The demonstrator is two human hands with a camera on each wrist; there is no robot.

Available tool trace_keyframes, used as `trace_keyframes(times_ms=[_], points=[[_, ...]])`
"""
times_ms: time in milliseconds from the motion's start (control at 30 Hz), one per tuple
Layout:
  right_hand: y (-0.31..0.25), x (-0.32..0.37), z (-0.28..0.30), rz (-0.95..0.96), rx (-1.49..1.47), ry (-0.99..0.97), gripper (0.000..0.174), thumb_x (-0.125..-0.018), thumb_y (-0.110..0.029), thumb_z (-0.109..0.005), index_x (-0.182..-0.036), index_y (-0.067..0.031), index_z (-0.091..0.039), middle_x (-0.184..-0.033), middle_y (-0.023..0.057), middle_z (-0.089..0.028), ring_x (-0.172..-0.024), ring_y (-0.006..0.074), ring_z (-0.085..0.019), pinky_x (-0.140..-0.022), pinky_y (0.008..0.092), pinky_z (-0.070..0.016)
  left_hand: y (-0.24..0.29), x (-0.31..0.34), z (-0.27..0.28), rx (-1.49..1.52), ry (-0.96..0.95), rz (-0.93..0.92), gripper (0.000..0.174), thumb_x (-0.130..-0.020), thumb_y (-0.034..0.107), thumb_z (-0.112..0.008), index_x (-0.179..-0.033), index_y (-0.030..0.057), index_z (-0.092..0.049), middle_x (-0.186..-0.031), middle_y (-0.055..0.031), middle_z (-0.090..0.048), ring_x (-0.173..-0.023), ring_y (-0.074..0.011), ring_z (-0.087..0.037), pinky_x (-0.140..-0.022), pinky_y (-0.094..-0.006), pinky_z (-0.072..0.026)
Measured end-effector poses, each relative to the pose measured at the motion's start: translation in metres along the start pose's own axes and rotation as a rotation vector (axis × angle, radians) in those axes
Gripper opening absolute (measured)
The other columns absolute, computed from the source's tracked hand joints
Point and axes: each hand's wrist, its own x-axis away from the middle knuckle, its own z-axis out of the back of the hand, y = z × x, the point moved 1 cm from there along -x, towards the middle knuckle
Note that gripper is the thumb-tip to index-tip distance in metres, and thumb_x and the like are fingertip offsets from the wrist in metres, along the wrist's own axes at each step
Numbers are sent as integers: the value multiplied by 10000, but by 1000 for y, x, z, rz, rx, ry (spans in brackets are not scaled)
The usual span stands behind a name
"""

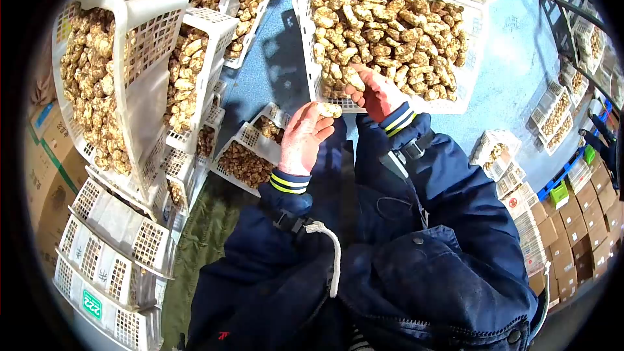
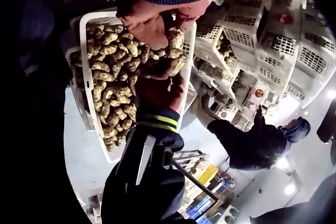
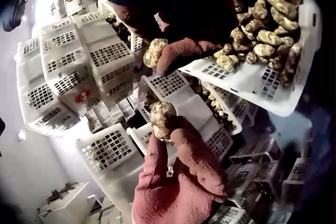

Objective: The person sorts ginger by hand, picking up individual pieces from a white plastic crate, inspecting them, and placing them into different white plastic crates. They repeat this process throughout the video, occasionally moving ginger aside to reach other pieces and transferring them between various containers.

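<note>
In the head view a large white crate point(image 1: 478, 58) stands in front of me, heaped with knobbly brown-and-cream tubers point(image 1: 403, 32). My left hand point(image 1: 300, 140), in a pinkish glove, pinches a pale tuber point(image 1: 329, 110) between thumb and fingertips near the crate's front edge. Gloved likewise, my right hand point(image 1: 380, 94) holds another tuber point(image 1: 353, 78) over the near left corner of the heap. From the right wrist, the left palm point(image 3: 178, 182) faces up, its tuber point(image 3: 163, 119) at the fingertips. The right hand's fingers partly hide its own tuber point(image 3: 155, 53).
Tall stacked white crates point(image 1: 117, 234) of tubers rise at my left. Smaller crates with darker pieces point(image 1: 247, 166) sit on the blue floor point(image 1: 279, 45) beside them. Cardboard boxes point(image 1: 572, 221) line the right. Another person point(image 2: 257, 140) bends near crates in the left wrist view.
</note>
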Motion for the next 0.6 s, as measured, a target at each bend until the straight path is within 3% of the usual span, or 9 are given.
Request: trace_keyframes(times_ms=[100, 200, 233, 333, 400, 467, 500, 533, 600], points=[[-10, 6, -1, -49, 102, -83, 551, -834, -290, -551, -1259, -5, -346, -1096, 95, -502, -944, 204, -521, -683, 257, -412, -4, -4, 0, -17, 19, 14, 266, -862, 206, -513, -1096, 80, -511, -968, -65, -580, -853, -183, -561, -755, -323, -455], [-22, 14, -12, 26, 259, -131, 584, -806, -271, -592, -1260, 3, -346, -1001, 71, -546, -820, 136, -518, -676, 236, -398, -6, -5, -10, -76, 64, 34, 266, -853, 217, -529, -1084, 87, -518, -939, -58, -583, -832, -177, -559, -740, -321, -453], [-24, 6, -2, 49, 347, -376, 581, -783, -247, -617, -1236, 22, -371, -947, 54, -557, -743, 108, -489, -675, 214, -392, -8, -7, -13, -92, 88, 42, 267, -852, 217, -530, -1084, 84, -518, -936, -59, -582, -838, -180, -557, -748, -324, -450], [-21, 5, 23, -51, 324, -230, 535, -770, -198, -616, -1201, 41, -407, -909, 47, -563, -708, 102, -479, -663, 199, -390, -15, -10, -15, -123, 117, 72, 268, -851, 212, -532, -1082, 78, -518, -929, -59, -580, -857, -187, -552, -769, -331, -440], [-26, 10, 27, -117, 307, -107, 474, -768, -150, -570, -1182, 42, -444, -856, 54, -594, -693, 110, -525, -629, 222, -418, -19, -8, -19, -120, 106, 84, 268, -849, 204, -533, -1083, 75, -518, -922, -57, -579, -860, -193, -553, -772, -340, -438], [-32, 21, 16, -127, 555, -27, 419, -770, -132, -558, -1143, 43, -483, -829, 57, -597, -708, 111, -535, -634, 230, -425, -23, -10, -19, -116, 84, 50, 266, -848, 195, -534, -1086, 78, -518, -940, -61, -577, -859, -198, -554, -769, -344, -438], [-29, 23, 12, -103, 625, -104, 410, -758, -128, -566, -1133, 25, -502, -833, 52, -600, -739, 109, -545, -653, 238, -434, -26, -12, -16, -96, 69, 58, 280, -848, 185, -533, -1107, 82, -506, -968, -69, -574, -857, -200, -555, -768, -345, -439], [-24, 27, 13, 7, 891, -80, 403, -761, -118, -559, -1139, 7, -498, -858, 58, -605, -776, 123, -555, -684, 251, -443, -28, -12, -16, -79, 55, 65, 300, -848, 182, -531, -1128, 84, -492, -989, -74, -572, -858, -200, -555, -769, -344, -441], [-16, 32, 0, 336, 990, -178, 375, -771, -134, -547, -1117, 6, -505, -895, 78, -602, -803, 142, -555, -716, 272, -447, -30, -12, -24, -178, 113, 3, 323, -847, 176, -530, -1148, 76, -471, -983, -73, -572, -859, -204, -554, -765, -349, -442]])
